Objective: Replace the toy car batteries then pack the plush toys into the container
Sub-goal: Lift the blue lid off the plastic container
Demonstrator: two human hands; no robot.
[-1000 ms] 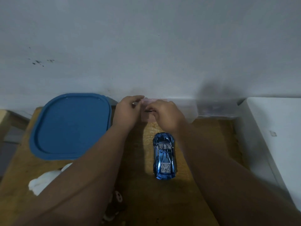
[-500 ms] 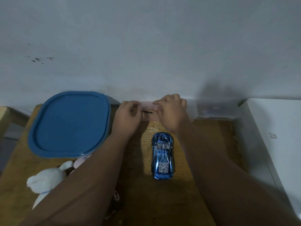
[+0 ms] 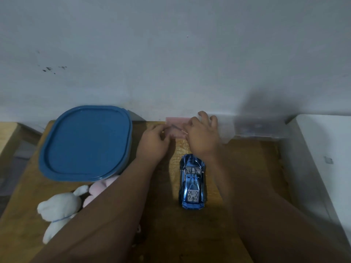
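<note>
Left hand (image 3: 152, 144) curled, pinching, right hand (image 3: 203, 138) pinching, outer fingers (image 3: 214, 120) splayed

No text, brand or number can be read anywhere. The toy car (image 3: 192, 184) carries grey markings on a panel at its near end. They are shaped like figures but are too blurred to make out. A small square sticker (image 3: 328, 160) sits on the white surface (image 3: 321, 137) at the right, too small to tell whether anything is printed on it. The pink box (image 3: 176, 121) and the blue lid (image 3: 85, 143) show no legible print.
</note>
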